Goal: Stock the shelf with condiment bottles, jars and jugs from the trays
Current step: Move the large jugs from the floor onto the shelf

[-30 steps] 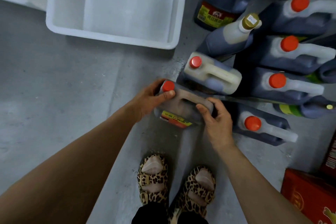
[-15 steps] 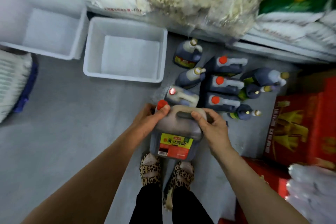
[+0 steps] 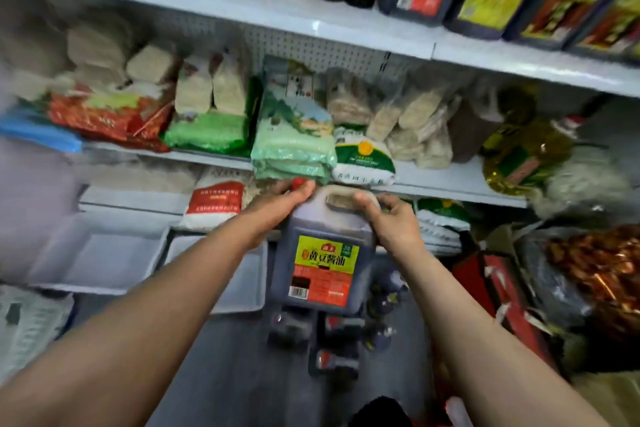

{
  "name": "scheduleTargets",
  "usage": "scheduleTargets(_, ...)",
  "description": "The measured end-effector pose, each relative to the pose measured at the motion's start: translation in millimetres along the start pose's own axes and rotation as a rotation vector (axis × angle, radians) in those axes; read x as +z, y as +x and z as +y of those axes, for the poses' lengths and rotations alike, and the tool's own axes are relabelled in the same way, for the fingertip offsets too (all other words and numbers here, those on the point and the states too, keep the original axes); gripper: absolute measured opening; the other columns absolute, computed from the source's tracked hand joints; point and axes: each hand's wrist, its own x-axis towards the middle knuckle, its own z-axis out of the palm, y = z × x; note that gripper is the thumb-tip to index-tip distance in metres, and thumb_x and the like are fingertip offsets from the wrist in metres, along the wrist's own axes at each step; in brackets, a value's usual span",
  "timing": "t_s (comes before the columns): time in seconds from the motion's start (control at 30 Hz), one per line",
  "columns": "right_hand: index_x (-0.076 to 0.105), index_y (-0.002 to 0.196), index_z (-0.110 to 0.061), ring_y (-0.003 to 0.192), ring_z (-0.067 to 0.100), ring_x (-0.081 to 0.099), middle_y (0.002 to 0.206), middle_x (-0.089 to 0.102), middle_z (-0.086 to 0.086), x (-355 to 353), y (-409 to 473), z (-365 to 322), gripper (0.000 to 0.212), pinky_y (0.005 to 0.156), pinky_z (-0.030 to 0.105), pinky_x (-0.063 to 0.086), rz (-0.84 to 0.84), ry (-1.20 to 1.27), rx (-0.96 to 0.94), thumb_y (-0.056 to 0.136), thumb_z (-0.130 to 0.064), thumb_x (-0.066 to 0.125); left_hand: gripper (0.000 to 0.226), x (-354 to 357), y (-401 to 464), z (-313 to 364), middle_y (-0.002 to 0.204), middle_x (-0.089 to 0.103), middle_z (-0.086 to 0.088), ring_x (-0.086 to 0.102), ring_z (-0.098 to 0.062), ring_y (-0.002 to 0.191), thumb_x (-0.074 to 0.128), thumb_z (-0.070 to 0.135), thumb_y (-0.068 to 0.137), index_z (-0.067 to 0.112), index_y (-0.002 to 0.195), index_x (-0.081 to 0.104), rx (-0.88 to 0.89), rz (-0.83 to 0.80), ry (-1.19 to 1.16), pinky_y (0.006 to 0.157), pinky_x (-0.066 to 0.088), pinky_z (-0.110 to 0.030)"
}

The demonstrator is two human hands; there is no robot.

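In the head view, a large jug (image 3: 323, 253) of dark brown liquid hangs upright in the air in front of the shelving, held up by both hands at its top. It is a squarish plastic jug with a moulded handle across the top and a red cap (image 3: 298, 183) at its upper left corner, mostly hidden by fingers. Its front label has a yellow-green upper band and a red lower half with a barcode at the lower left. Large Chinese characters on the yellow-green band read 黄豆酱油; the small print below is too blurred to read.

The left hand (image 3: 277, 206) grips the jug's upper left shoulder by the cap, fingers curled over the top. The right hand (image 3: 393, 222) grips the handle, thumb hooked over it and fingers wrapped behind.

Below the jug, more dark jugs (image 3: 332, 340) with red caps stand on the grey floor, blurred. Two white trays (image 3: 104, 253) sit on the floor to the left. On the top shelf (image 3: 502, 59), a row of similar dark jugs (image 3: 491, 0) shows yellow and red labels, unreadable through motion blur. The middle shelf holds bagged dry goods, among them pale green packs (image 3: 294, 146) and a white bag with a green band (image 3: 363, 156); their writing is illegible.
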Motion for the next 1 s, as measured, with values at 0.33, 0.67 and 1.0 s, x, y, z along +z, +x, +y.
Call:
scheduleTargets(0.33,0.076,0.096,-0.024,0.096,0.016,0.070,0.093,0.077,-0.006,-166,118,-144,0.051,0.087,0.041,0.055,0.157,-0.002,-0.325,0.074,-0.069,0.068,0.090,30,49,218,0.121,0.056,0.013,0.056,-0.004,0.108,0.094,0.029,0.061,0.033,0.128,0.034,0.379,-0.195,0.253,0.088,0.052,-0.025)
scheduleTargets(0.67,0.075,0.093,-0.029,0.092,0.008,0.067,0.091,0.075,-0.012,-280,282,-217,0.042,0.085,0.041,0.056,0.114,0.064,-0.577,0.075,-0.067,0.068,0.085,91,141,375,0.115,0.065,0.000,0.064,-0.018,0.106,0.096,0.013,0.054,0.027,0.123,0.048,0.541,0.090,0.223,0.087,0.058,-0.047)
scheduleTargets(1.0,0.073,0.097,-0.028,0.090,0.014,0.070,0.089,0.075,-0.009,-248,400,-235,0.065,0.083,0.047,0.056,0.124,0.124,-0.624,0.064,-0.084,0.062,0.081,75,239,418,0.107,0.064,0.003,0.063,-0.019,0.105,0.090,-0.003,0.059,0.024,0.123,0.048,0.560,0.148,0.245,0.076,0.056,-0.030)
